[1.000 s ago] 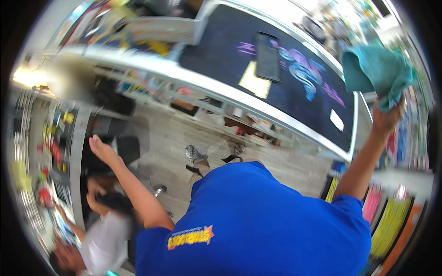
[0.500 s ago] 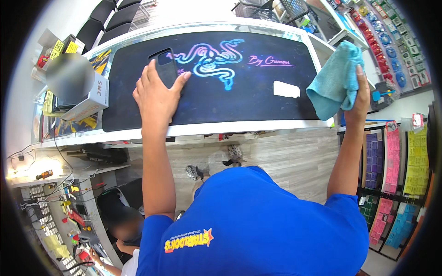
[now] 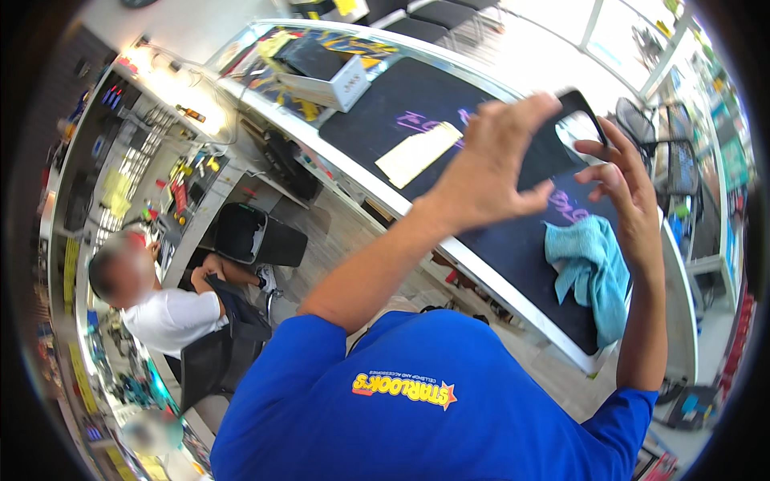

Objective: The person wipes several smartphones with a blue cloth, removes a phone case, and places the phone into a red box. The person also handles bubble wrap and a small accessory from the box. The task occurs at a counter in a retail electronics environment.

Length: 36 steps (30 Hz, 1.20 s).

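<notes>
A dark phone case [image 3: 579, 103] is raised above the counter between both hands, tilted, with a bright opening or reflective patch inside its rim. My left hand [image 3: 489, 152] grips it from the left, thumb spread below and fingers above, slightly blurred. On the opposite edge, the bent fingers of my right hand [image 3: 630, 188] touch the case. A crumpled teal cloth [image 3: 595, 268] lies near my right wrist, on the black desk mat [image 3: 505, 248]. To the left of my left hand, a pale yellowish sheet [image 3: 417, 156] rests on the mat.
A white box [image 3: 345, 86] with dark items stands at the counter's far left. The white counter edge [image 3: 361, 175] runs diagonally before me. A person in a white shirt [image 3: 172, 321] sits at a cluttered workbench on the left. Black chairs [image 3: 441, 18] stand beyond the counter.
The view has swung to the right. My right hand has let go of the teal cloth, which now lies on the mat. The phone case has been lifted and both hands are at it.
</notes>
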Available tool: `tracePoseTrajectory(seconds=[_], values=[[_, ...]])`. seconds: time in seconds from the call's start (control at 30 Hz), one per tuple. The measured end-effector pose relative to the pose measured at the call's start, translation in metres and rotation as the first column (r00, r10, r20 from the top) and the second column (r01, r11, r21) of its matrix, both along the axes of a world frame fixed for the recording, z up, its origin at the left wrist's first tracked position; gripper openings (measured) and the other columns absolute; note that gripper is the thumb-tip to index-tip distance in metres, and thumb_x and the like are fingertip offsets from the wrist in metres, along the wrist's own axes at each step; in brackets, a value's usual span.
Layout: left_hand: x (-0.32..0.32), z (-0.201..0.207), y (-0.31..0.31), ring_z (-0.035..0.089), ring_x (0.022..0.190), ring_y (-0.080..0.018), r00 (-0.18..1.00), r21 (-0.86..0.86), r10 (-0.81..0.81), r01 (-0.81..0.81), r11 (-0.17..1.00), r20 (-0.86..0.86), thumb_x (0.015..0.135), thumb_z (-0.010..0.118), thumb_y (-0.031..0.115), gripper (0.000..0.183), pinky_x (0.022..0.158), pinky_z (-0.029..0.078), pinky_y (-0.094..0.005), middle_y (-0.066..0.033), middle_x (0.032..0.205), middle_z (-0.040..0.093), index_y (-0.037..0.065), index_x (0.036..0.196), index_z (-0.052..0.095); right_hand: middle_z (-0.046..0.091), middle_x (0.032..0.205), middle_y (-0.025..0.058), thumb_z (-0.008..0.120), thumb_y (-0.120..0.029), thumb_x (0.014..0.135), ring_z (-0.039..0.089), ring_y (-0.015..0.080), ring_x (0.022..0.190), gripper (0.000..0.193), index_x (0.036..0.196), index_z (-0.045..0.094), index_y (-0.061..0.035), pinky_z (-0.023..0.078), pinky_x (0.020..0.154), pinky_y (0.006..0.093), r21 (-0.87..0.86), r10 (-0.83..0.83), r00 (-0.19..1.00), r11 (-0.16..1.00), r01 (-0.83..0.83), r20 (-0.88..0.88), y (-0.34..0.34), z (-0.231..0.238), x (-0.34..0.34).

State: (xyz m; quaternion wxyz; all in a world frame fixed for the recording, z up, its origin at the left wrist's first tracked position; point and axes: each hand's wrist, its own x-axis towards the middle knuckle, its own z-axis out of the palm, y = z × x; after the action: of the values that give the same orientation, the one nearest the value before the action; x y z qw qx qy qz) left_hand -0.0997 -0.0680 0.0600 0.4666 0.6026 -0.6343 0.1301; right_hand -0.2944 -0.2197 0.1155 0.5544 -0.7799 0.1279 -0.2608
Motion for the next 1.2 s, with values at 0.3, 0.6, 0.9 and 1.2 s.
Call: tracePoseTrajectory(seconds=[0.3,0.6,0.9,1.2], values=[[0.145,-0.037,0.085,0.048,0.148,-0.0305,0.828,-0.154,0.237,-0.358,0.921,-0.508,0.094,0.085,0.043,0.089,0.125,0.034,-0.0456,-0.0165,0.160,0.049,0.006,0.161,0.039,0.073,0.102,0.0023,0.068,-0.030,0.108,0.066,0.0090,0.080,0.036,0.135,0.066,-0.0056,0.052,0.066,0.0255,-0.013,0.097,0.986,0.995,-0.100,-0.134,-0.053,0.007,0.144],[0.414,-0.046,0.123,0.069,0.115,-0.0307,0.569,-0.063,0.327,-0.559,0.827,-0.755,0.095,0.077,0.064,0.082,0.104,0.049,-0.0392,-0.0212,0.123,0.073,-0.008,0.132,0.064,0.070,0.122,0.0172,0.066,-0.036,0.108,0.068,0.0265,0.114,0.054,0.143,0.058,0.0038,0.065,0.088,0.0388,-0.057,0.110,0.991,0.993,-0.105,0.081,-0.036,0.089,0.347],[0.418,-0.058,0.109,0.065,0.101,-0.0345,0.590,-0.166,0.372,-0.663,0.730,-0.716,0.101,0.075,0.049,0.057,0.095,0.050,-0.0450,-0.0201,0.103,0.069,-0.005,0.122,0.070,0.073,0.117,0.0121,0.065,-0.042,0.109,0.066,0.0233,0.117,0.050,0.140,0.064,-0.0021,0.065,0.085,0.0360,-0.161,0.177,0.963,0.976,-0.146,0.202,0.010,0.082,0.537],[0.392,-0.045,0.100,0.050,0.122,-0.0339,0.708,-0.196,0.456,-0.632,0.750,-0.539,0.104,0.066,0.057,0.060,0.112,0.034,-0.0499,-0.0159,0.121,0.062,0.002,0.127,0.072,0.073,0.102,0.0001,0.063,-0.034,0.111,0.068,0.0081,0.093,0.031,0.130,0.068,-0.0095,0.054,0.068,0.0268,-0.167,0.454,0.890,0.882,-0.441,0.047,0.024,0.055,0.645]])
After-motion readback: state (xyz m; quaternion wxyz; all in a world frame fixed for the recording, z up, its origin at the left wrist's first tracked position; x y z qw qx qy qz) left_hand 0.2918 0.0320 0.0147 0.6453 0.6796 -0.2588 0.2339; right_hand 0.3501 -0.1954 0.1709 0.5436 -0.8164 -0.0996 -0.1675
